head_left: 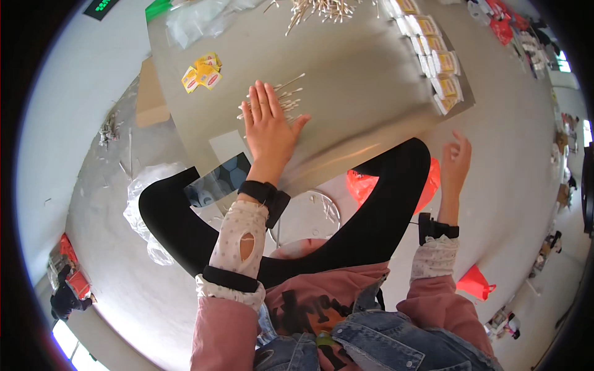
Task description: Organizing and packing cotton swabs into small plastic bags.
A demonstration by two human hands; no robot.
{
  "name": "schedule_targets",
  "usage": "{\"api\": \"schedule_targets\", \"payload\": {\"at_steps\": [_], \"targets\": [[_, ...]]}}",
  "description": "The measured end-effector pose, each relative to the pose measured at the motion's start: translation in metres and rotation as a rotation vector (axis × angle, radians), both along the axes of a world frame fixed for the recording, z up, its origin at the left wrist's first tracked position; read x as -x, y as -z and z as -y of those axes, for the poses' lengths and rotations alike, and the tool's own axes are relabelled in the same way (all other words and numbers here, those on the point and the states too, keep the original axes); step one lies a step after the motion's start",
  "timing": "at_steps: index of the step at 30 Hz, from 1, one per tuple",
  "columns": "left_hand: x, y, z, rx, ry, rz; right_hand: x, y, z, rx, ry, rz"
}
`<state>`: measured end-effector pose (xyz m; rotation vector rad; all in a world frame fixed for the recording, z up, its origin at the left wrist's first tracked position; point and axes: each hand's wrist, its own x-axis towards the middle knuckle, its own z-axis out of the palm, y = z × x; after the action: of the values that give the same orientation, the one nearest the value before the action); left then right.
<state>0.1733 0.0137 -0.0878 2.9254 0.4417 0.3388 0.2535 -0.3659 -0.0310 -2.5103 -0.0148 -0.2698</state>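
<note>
The left hand [267, 127] lies flat, palm down, on the grey worktop [346, 80], its fingers [263, 99] straight and slightly spread, clamped on nothing. Their tips rest on a small loose pile of cotton swabs [286, 99], which fans out to the right of and beyond the fingertips; the flat palm looks placed to pin or sweep the swabs together rather than to pick one up. The right hand [456, 162] hangs in the air off the worktop's near right edge, well apart from the swabs, fingers loosely curled and parted, holding nothing. Both wrists carry black bands.

Left of the left hand, a few yellow sachets [202, 73] lie in a small heap on the worktop. At the far edge sits a much larger heap of swabs [318, 8], with clear plastic bags [195, 18] beside it to the left. Along the right edge a row of yellow-and-white packets [433, 55] runs in a line, seemingly filled ones set aside in order.

The person sits with black-clad legs crossed under the near edge. A red bag [362, 185] lies on the floor between the knees and another red bag [475, 283] farther right. Crumpled clear plastic [145, 185] lies on the floor at the left.
</note>
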Motion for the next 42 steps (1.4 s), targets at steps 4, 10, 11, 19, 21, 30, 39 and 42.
{"api": "schedule_targets", "payload": {"at_steps": [4, 10, 11, 19, 21, 30, 39, 42], "targets": [[0.012, -0.010, 0.001, 0.188, 0.042, 0.045, -0.021, -0.019, -0.124, -0.204, -0.556, 0.057], [0.035, -0.025, -0.028, 0.233, 0.040, 0.039, -0.046, 0.008, -0.249, 0.065, -0.986, 0.108], [0.033, -0.026, -0.032, 0.216, 0.073, 0.020, -0.046, 0.010, -0.255, 0.069, -0.990, 0.103], [0.017, -0.007, -0.020, 0.120, 0.160, -0.009, -0.041, 0.026, -0.262, -0.022, -1.049, 0.045], [0.019, -0.007, -0.020, 0.046, 0.132, -0.033, -0.037, 0.026, -0.261, 0.001, -1.054, 0.046], [0.034, -0.011, -0.005, 0.065, 0.124, -0.080, -0.082, 0.039, -0.254, 0.050, -0.835, 0.250], [0.036, -0.006, 0.007, 0.056, 0.020, -0.043, -0.042, 0.032, -0.291, 0.000, -1.240, -0.046], [0.030, -0.005, 0.016, 0.041, 0.042, -0.043, -0.033, 0.024, -0.258, -0.443, -0.903, -0.222]]}}
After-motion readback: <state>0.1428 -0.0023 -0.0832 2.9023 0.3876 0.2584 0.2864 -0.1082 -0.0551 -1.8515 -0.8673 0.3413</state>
